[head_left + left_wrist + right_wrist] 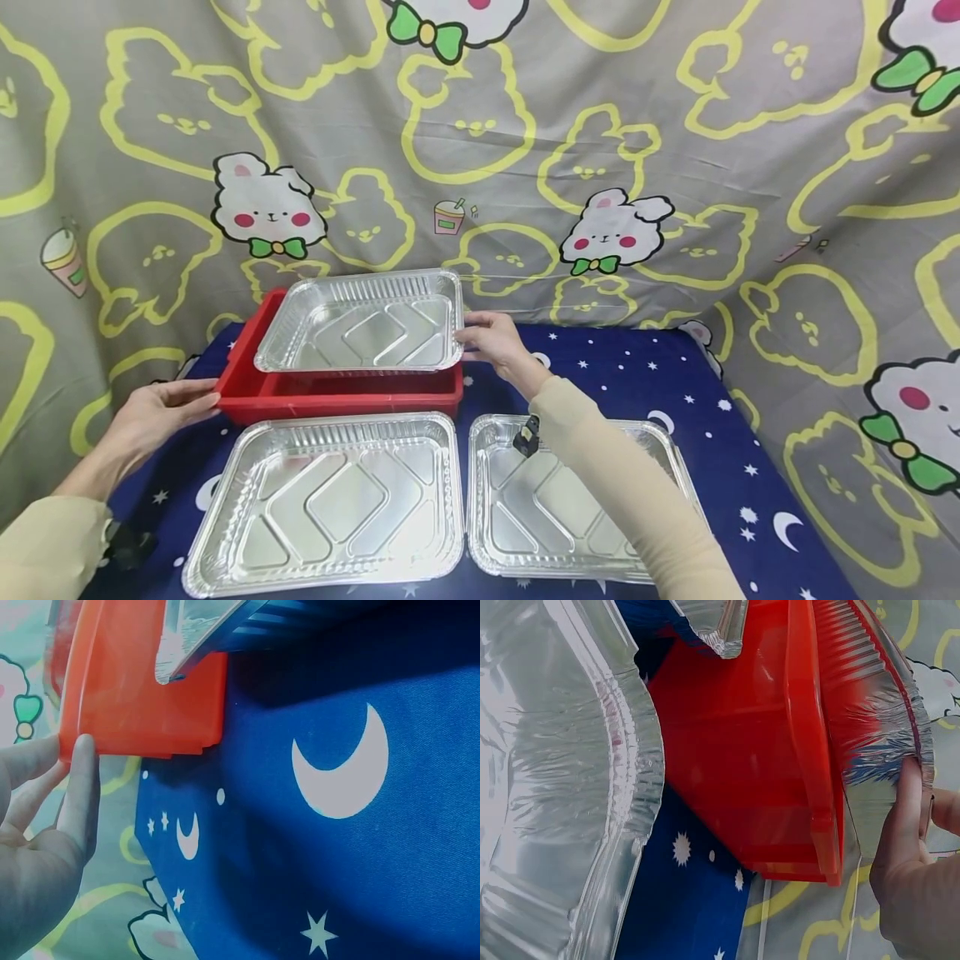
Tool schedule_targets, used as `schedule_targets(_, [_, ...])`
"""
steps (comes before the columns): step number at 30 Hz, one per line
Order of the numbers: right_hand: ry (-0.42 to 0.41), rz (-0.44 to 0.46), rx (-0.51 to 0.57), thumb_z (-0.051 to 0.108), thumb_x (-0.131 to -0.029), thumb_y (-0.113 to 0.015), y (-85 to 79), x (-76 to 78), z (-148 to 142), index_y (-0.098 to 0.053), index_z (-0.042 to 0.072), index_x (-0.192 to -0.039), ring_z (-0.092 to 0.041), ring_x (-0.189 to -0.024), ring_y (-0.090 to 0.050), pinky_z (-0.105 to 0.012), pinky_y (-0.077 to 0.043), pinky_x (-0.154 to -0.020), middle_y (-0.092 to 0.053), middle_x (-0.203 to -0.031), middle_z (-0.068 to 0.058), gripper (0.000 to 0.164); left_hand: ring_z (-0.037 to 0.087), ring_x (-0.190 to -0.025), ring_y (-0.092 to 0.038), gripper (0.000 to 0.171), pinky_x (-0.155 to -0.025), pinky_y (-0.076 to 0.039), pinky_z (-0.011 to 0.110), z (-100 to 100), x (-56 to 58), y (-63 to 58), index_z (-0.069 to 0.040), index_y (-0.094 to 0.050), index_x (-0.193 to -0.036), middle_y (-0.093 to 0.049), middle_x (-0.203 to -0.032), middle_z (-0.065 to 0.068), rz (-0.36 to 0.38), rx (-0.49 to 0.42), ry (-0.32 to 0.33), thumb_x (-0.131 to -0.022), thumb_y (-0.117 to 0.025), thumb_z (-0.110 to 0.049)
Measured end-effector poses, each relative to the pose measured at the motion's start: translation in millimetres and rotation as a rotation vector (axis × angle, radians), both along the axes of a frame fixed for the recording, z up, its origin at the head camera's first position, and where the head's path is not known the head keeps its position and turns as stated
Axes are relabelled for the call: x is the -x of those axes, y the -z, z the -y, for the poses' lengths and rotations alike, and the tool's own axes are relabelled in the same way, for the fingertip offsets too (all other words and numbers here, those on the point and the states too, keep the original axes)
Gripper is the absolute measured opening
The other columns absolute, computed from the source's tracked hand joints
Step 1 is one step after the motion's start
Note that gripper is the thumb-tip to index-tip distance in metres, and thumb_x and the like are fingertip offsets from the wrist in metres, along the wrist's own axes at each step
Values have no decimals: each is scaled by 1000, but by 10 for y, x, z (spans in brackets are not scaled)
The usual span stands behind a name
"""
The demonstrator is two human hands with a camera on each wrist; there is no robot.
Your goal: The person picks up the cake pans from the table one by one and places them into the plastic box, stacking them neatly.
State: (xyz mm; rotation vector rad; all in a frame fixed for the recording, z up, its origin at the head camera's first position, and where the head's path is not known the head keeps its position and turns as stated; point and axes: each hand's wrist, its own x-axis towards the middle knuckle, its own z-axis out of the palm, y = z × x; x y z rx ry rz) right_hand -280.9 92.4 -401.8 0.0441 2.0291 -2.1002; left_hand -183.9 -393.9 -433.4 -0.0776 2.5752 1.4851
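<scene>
At the back left, a red plastic bin [337,407] stands on the table. My left hand [150,421] pinches its near left corner between thumb and fingers; the left wrist view shows the fingertips at the bin's rim. Over the bin is a rectangular foil tray [367,332], its far side tilted up, covering much of the bin's opening. With thumb and fingers my right hand [498,343] pinches this tray's right rim, and the crinkled foil edge [911,712] shows beside the fingers in the right wrist view.
Two more foil trays lie in front: one left tray [348,500] just before the bin, and one right tray [525,508] partly under my right forearm. A dark blue cloth [637,367] with moons and stars covers the table. Behind hangs a patterned grey curtain [510,108].
</scene>
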Motion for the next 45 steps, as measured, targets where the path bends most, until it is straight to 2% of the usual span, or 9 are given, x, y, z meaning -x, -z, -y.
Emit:
schedule_targets(8, [-1,22,-16,-8,-90,-69,45,12,100,-65,-7,-135,-12,-66,-69,-25,-65,-62,-70,-82,-2,46,-8,-86,-74,71,-75,-59,8,5,-6,-2,21,-42,-148,-70,-101,-28,2,11,1,-103,-70,-26])
schedule_targets(17, [-4,48,-11,-8,-91,-68,65,-12,164,-64,-8,-136,-11,-65,-69,-24,-64,-61,-70,-79,-4,45,-7,-87,-74,71,-75,-61,11,-2,-3,-23,19,-43,-149,-75,-111,-12,14,56,-1,-103,-69,-29])
schedule_targets(23, [-17,61,-19,-8,-92,-68,72,-42,175,-63,-8,-136,-11,-65,-67,-23,-64,-60,-69,-78,-2,45,-8,-86,-74,70,-76,-61,11,-21,-9,-12,21,-44,-147,-72,-106,-21,-2,15,-6,-103,-70,-26])
schedule_targets(31, [-20,58,-38,-8,-92,-67,121,-39,222,-62,-9,-136,-10,-64,-67,-22,-63,-58,-67,-78,-2,44,-9,-86,-72,72,-74,-60,9,-6,-16,-22,19,-44,-149,-75,-112,-9,14,65,-9,-103,-70,-30])
schedule_targets(35, [-24,57,-63,-7,-93,-67,145,-44,262,-63,-9,-136,-11,-65,-68,-22,-63,-58,-68,-83,-4,43,-9,-85,-73,72,-74,-60,10,-3,-16,-13,19,-43,-149,-75,-111,-10,19,61,-11,-103,-71,-30])
schedule_targets(40, [-21,61,-68,-7,-92,-69,150,-44,301,-65,-9,-133,-12,-68,-70,-24,-64,-59,-75,-88,-13,41,-9,-85,-73,72,-74,-60,10,-4,-17,-6,19,-44,-149,-74,-108,-13,12,53,-14,-102,-71,-29])
schedule_targets(45, [-28,75,-64,-7,-91,-73,131,-44,326,-63,-10,-134,-11,-65,-71,-24,-65,-59,-75,-84,-13,44,-8,-85,-74,73,-75,-61,11,-7,-12,-15,20,-43,-148,-73,-107,-15,6,48,-16,-102,-72,-29])
